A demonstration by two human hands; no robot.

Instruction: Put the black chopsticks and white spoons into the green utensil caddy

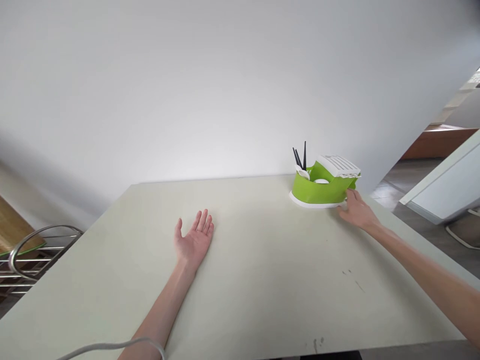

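- Right hand of mine is stretched out to the far right of the worktop, its fingers against the right end of a green rack; I cannot tell whether they are closed on it.
- My thumb on that side points to the rack's white base, close to its edge.
- My left hand lies palm up, well apart from the rack, spread wide with the thumb out to the side.
- The rack stands upright near the back right corner of the worktop, just in front of the pale wall.
- At its left end I see thin black sticks pointing up beside a white spoon; a white rounded piece sits inside, only partly visible.
- A slotted white tray rests tilted over the rack's right part.
- Across my left forearm runs a grey cable.
- Dark marks streak the worktop near my right forearm.
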